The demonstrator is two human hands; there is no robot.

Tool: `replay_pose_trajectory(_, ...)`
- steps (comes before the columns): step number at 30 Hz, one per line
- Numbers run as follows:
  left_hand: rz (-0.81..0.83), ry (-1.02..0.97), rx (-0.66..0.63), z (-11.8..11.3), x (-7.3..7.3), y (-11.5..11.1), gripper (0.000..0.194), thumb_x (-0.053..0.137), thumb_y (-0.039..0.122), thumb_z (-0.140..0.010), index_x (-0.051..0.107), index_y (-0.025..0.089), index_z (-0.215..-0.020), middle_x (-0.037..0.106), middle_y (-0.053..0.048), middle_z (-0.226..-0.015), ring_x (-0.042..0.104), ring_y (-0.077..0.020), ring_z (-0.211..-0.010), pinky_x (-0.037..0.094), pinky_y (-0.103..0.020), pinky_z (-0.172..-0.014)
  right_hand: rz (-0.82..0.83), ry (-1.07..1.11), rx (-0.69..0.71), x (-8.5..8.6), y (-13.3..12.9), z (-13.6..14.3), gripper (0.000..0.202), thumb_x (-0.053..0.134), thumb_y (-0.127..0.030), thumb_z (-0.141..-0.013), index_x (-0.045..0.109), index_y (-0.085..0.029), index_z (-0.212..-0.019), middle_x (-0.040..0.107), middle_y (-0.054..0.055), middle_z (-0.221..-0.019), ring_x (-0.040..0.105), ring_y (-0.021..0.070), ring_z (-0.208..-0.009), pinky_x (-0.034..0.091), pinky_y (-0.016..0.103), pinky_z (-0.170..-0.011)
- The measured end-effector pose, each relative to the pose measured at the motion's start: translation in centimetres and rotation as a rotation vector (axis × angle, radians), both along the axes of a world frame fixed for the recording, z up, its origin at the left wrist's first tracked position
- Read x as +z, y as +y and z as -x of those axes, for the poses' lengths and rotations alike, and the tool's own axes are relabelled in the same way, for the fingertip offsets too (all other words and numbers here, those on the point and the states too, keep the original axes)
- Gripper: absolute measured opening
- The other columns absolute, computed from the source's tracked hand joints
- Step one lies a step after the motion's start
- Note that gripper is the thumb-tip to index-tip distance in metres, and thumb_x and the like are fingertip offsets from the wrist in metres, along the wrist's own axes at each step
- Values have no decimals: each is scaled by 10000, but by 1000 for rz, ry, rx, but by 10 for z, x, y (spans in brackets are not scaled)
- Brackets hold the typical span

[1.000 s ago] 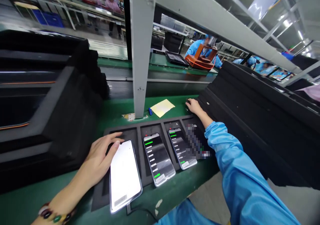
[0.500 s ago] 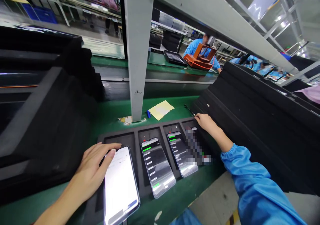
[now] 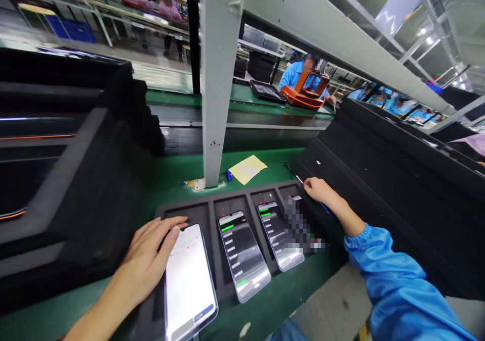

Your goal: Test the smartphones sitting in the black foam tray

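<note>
My left hand [image 3: 151,252] lies over the upper left edge of a phone [image 3: 191,280] with a bright white screen. Its fingers are stretched out, and the thumb touches the top of the screen. My right hand [image 3: 320,190] is closed at the far right corner of a black foam tray [image 3: 212,260], fingers pinched at the end of a thin metal rod [image 3: 294,173] with a dark tip. Two phones with dark menu screens, one in the middle [image 3: 244,255] and one further right [image 3: 278,235], lie in tray slots. Blurring covers the rightmost slot's contents.
A grey post [image 3: 214,88] stands behind the tray. Near it lie a yellow paper [image 3: 248,169] and a blue cap-like piece [image 3: 229,175]. Black foam stacks rise at left [image 3: 79,179] and right [image 3: 394,194]. A co-worker [image 3: 293,73] sits across by an orange fixture [image 3: 305,93].
The whole view has shifted slightly, so things appear a little further right. Both hands keep nearly the same places at the phone and the rod.
</note>
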State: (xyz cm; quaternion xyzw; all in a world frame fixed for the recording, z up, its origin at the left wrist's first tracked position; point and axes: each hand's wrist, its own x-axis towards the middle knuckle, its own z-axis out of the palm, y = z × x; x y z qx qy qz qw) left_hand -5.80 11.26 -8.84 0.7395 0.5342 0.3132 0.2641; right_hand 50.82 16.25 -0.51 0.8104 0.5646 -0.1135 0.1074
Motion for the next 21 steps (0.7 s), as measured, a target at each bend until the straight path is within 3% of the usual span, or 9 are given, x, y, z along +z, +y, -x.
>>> replay_pose_trajectory(10, 12, -43, 114, -10, 28, -13, 587, 354, 741, -1070, 703, 314, -1271, 827, -31, -1185, 700, -331, -1256, 436, -593, -1223, -50, 21, 19, -12, -12, -10, 382, 710, -432, -1068, 684, -208, -1376, 695, 109, -1402, 717, 249, -1196, 639, 469, -1019)
replay_pose_trajectory(16, -9, -38, 90, -9, 22, -13, 550, 373, 719, -1085, 702, 325, -1282, 831, -11, -1188, 698, -317, -1274, 399, -607, -1264, -159, -21, 107, -18, -5, -12, 393, 708, -429, -1069, 678, -204, -1390, 686, 114, -1426, 708, 257, -1223, 630, 489, -1042)
replay_pose_trajectory(21, -48, -20, 82, -3, 10, -12, 535, 383, 700, -1091, 716, 319, -1266, 825, -20, -1219, 684, -327, -1285, 403, -603, -1251, -125, -109, 90, -25, 9, -9, 415, 720, -431, -1061, 672, -194, -1398, 685, 121, -1421, 712, 259, -1213, 636, 482, -1027)
